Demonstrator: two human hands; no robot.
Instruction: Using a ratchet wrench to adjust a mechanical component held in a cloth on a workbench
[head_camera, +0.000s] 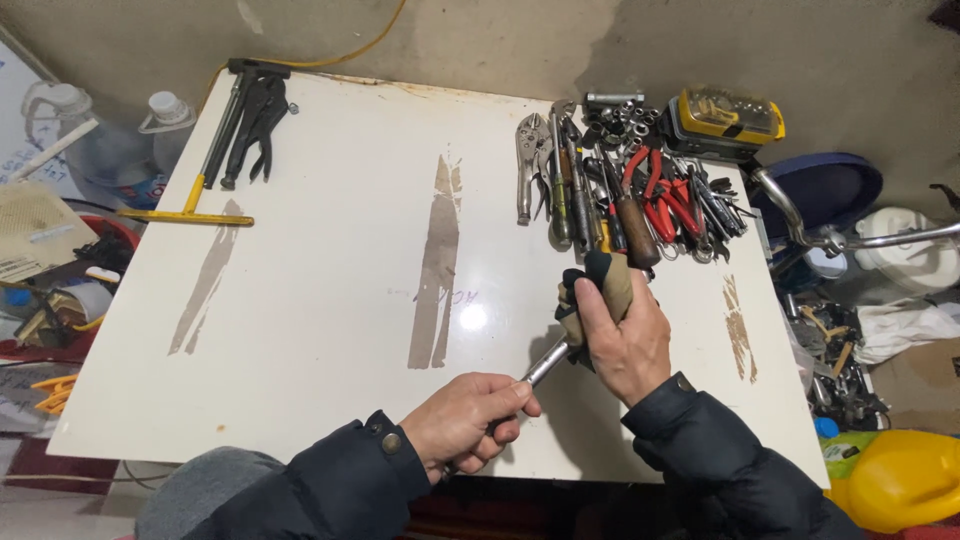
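My left hand (462, 420) is closed around the lower end of a metal tool shaft (547, 364) near the table's front edge. My right hand (626, 334) grips a tan and black rag (598, 283) wrapped around the upper end of the same tool, so that end is hidden. Both hands hold it tilted above the white table (330, 280). Just beyond my right hand lies a pile of hand tools (620, 190): locking pliers, screwdrivers, red-handled pliers and sockets.
A yellow T-handle wrench (190, 200) and black pliers (258, 125) lie at the table's far left. A yellow bit case (730, 118) sits far right. Plastic bottles (120, 150) and clutter stand left; a yellow container (905, 480) and parts lie right.
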